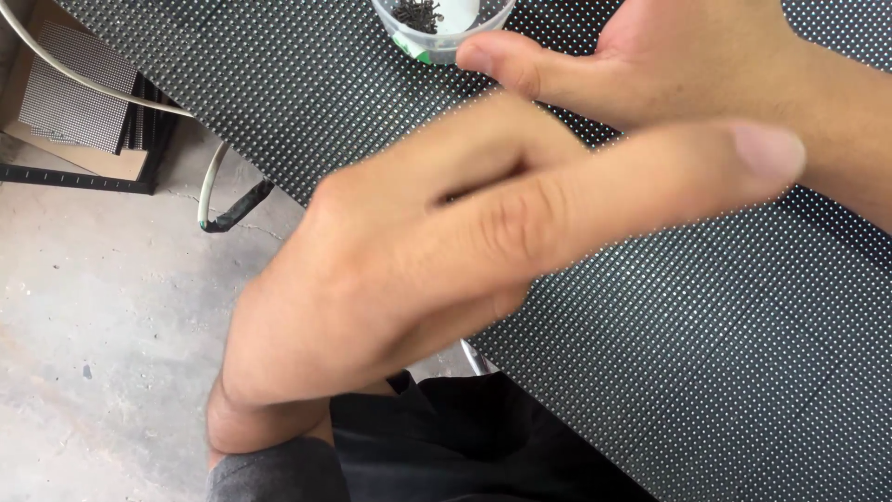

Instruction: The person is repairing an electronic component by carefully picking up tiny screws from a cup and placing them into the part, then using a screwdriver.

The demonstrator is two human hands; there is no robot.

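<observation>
Panel (706,353): matt black sheet, its face studded all over with a fine grid of small pale dots, faintly glinting.
Cup (444,37): clear glossy plastic, thin-walled, holding small dark metal screws (416,13).
Floor (102,307): bare grey concrete, rough, stained and hairline-cracked.
Cable (212,181): smooth off-white plastic sheath, end wrapped in black tape.
Stacked modules (79,88): same dotted matt face, resting on brown cardboard.
Trousers (465,446): black cloth, soft and matt.
Sleeve (269,474): grey knit fabric.

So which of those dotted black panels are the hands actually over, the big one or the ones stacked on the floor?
The big dotted panel filling the right side: both the left hand and right hand hover over it. The smaller stacked panels lie apart at top left, on the floor.
</observation>
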